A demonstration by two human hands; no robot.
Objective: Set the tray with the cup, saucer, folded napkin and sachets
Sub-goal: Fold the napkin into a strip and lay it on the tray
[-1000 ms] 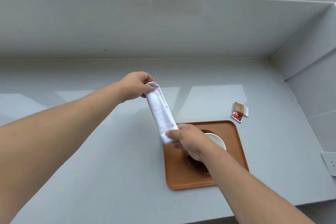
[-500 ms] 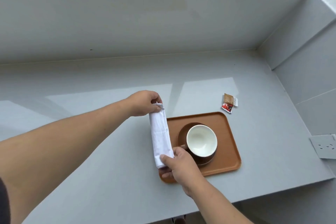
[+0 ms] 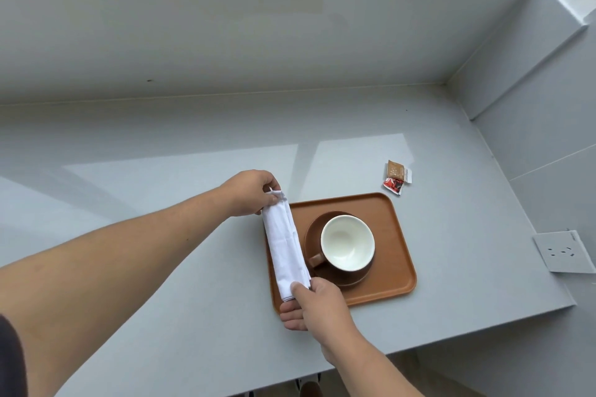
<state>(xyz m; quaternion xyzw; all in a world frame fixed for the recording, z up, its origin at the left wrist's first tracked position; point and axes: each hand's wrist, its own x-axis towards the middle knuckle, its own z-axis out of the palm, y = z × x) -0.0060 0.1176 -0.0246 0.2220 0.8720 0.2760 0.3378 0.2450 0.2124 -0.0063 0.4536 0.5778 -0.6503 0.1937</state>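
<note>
An orange-brown tray lies on the grey counter. On it stands a brown cup with a white inside, on a dark brown saucer. A folded white napkin lies along the tray's left side, beside the saucer. My left hand pinches its far end. My right hand pinches its near end over the tray's front left corner. Two sachets, one brown and one red, lie on the counter beyond the tray's far right corner.
The grey counter ends in a front edge just below the tray. A wall rises at the back and another on the right. A white socket plate lies at the counter's right end.
Both hands have brought the napkin down from the air above the counter onto the tray's left side. The cup, hidden by my right hand before, now shows fully.
</note>
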